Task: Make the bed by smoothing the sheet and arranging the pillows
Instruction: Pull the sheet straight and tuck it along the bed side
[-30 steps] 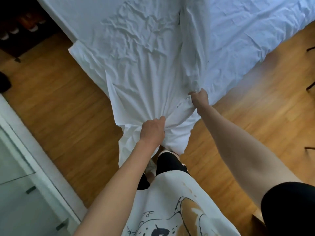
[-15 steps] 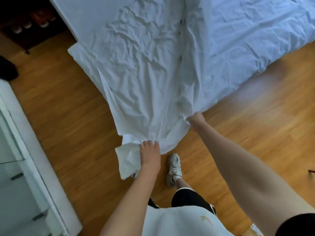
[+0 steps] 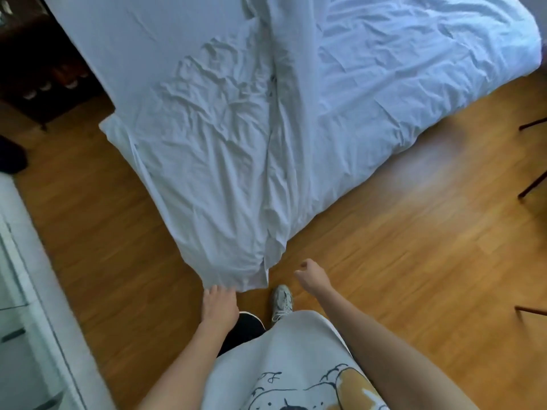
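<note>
- Warm brown wooden plank floor (image 3: 399, 261) fills the room around the bed corner; glare patch at right.
- Far left: white cabinet front with dark handles (image 3: 17, 321) along the frame edge; above it, a dark shoe rack (image 3: 44, 75) holding pairs of shoes.
- Centre: white crumpled bed sheet (image 3: 213, 161) covers the mattress corner and hangs down, its lowest point draping to the floor just ahead of the person.
- Left hand (image 3: 219, 303) sits at the sheet's lowest hem, fingers fairly straight, tips touching or very nearly touching the cloth; no grip visible.
- White laced sneaker (image 3: 281, 300) stands on the floor between the two hands.
- Right hand (image 3: 312, 276) hangs just right of the sheet's hanging corner, apart from it, fingers loosely curled, holding nothing.
- Right: rumpled white duvet (image 3: 414, 69) lies across the bed top beside the sheet.
- Far right edge: thin dark chair legs (image 3: 532, 125).
</note>
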Tool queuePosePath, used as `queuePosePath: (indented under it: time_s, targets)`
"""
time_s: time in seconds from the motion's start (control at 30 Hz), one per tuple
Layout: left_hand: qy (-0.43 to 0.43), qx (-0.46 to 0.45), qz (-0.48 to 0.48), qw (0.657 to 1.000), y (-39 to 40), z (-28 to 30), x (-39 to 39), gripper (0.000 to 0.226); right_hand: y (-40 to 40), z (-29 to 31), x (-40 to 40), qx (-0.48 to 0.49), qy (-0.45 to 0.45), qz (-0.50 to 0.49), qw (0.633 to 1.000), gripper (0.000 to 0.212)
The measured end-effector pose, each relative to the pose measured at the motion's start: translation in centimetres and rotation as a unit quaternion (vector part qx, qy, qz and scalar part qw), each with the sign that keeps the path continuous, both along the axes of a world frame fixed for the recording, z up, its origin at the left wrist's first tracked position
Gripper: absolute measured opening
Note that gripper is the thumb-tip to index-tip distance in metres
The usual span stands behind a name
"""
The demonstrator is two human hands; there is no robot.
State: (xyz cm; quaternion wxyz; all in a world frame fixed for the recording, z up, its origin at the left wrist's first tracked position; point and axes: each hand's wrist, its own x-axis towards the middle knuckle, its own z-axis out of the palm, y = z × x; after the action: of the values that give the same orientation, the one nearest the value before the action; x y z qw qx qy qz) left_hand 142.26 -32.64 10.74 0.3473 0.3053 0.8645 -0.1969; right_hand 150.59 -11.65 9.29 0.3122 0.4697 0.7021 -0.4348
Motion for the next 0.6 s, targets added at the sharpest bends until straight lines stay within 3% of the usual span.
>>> queuePosePath:
  time_s: [0.3, 0.6]
  targets:
    - [-0.035, 0.068, -0.008, 0.997, 9.9, 3.1, -2.7, 0.035, 8.8, 3.1, 2.6, 0.035, 0.031, -0.03, 0.998, 0.04]
    - [-0.116, 0.116, -0.051, 0.985, 23.2, 3.1, -4.5, 0.032, 17.8, 3.4, 4.6, 0.026, -0.001, -0.081, 0.996, 0.041]
